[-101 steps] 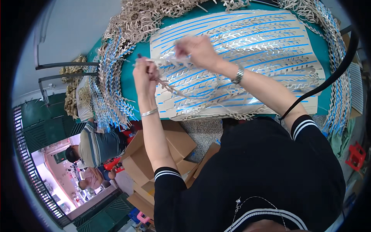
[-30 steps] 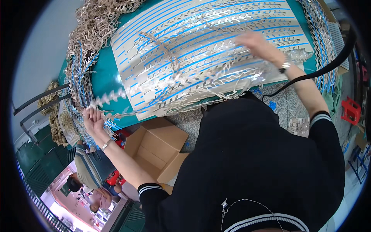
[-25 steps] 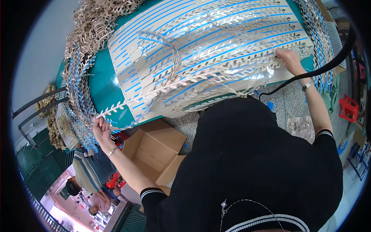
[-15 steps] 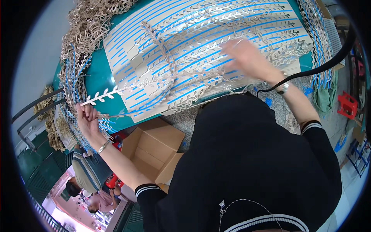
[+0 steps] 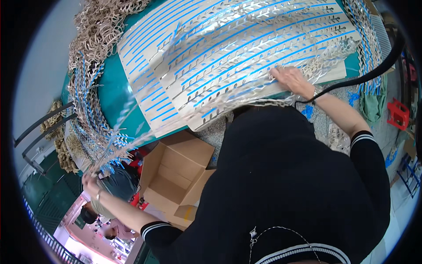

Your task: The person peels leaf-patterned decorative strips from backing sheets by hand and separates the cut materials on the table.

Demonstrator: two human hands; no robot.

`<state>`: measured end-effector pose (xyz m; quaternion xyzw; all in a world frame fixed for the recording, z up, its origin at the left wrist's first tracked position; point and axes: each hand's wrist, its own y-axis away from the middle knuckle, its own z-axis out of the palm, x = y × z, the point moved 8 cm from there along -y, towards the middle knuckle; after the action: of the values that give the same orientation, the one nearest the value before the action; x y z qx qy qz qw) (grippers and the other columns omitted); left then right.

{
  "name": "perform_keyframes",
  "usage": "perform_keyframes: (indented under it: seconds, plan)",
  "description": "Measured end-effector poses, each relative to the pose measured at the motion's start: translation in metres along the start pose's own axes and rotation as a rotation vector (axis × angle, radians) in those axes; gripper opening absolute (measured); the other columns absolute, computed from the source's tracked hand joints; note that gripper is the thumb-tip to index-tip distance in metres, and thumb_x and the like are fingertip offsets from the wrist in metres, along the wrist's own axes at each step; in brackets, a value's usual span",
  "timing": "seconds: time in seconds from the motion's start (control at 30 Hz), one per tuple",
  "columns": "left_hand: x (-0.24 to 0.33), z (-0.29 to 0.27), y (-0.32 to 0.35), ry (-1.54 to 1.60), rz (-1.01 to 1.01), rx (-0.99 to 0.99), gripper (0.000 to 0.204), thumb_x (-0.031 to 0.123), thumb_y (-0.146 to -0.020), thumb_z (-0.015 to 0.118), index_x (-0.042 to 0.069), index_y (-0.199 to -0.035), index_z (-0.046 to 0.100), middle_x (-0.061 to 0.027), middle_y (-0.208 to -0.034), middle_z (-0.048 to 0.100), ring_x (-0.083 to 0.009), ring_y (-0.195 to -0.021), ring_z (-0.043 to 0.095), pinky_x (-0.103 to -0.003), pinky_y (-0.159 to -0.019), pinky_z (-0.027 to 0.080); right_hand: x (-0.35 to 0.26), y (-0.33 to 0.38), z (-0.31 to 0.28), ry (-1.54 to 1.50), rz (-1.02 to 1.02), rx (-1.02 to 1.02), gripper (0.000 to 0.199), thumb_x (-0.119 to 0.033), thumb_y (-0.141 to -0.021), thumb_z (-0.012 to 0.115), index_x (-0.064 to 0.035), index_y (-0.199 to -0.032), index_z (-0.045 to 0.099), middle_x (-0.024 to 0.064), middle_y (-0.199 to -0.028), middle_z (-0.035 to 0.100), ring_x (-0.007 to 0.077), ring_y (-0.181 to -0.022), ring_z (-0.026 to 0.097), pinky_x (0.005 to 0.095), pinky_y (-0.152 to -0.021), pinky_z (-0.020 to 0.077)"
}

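Note:
My left hand [image 5: 91,184] is stretched out at the far lower left, fingers closed on the ends of thin leaf-shaped strips [image 5: 147,137]. These run, smeared by motion, up and right toward the near edge of a big pale die-cut sheet [image 5: 158,105]. The sheet bears blue lines and rows of cut-out leaves. At its near right edge my right hand [image 5: 293,82] has its fingers bent together over leafy cut strips [image 5: 314,66]; what lies between the fingertips is hidden. Transparent film seems to lie among those strips.
A green table [image 5: 105,94] carries the sheet. Leafy strips [image 5: 85,101] hang over its left end, more strips [image 5: 369,48] at the right. Tangled beige offcuts [image 5: 99,26] pile at back left. An open cardboard box [image 5: 176,169] stands below. A black cable [image 5: 351,82] crosses near my right wrist.
My left hand has moved down and outward with the strips, drawing them off the sheet's middle. My right hand has come nearer, to the sheet's near edge.

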<state>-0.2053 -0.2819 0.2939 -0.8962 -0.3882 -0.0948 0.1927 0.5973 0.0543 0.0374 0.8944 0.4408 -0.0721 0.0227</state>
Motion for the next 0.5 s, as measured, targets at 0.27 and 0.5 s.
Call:
perform_keyframes:
  seconds: [0.27,0.5]
  plan:
    - [-0.006,-0.307,-0.014,-0.825,-0.133,0.427,0.023,0.024,-0.072,0.060,0.010,-0.090,0.065,-0.0061,-0.089,0.064,-0.0215,-0.078,0.061,-0.031,-0.070,0.048,-0.009,-0.006,-0.010,-0.018,0.008,-0.058,0.014,-0.007,-0.077,0.047,-0.0068,-0.091,0.045,0.0113,-0.076,0.054,0.0255,-0.064,0.059,0.0355,-0.054,0.0467]
    - [0.022,-0.389,-0.003,-0.744,-0.210,0.609,0.026,0.026,-0.072,0.061,0.008,-0.092,0.064,-0.0065,-0.089,0.064,-0.0209,-0.078,0.060,-0.031,-0.071,0.047,-0.010,-0.006,-0.008,0.049,0.044,-0.038,0.017,-0.006,-0.076,0.049,-0.0069,-0.093,0.046,0.0104,-0.078,0.055,0.0263,-0.068,0.059,0.0347,-0.058,0.0480]
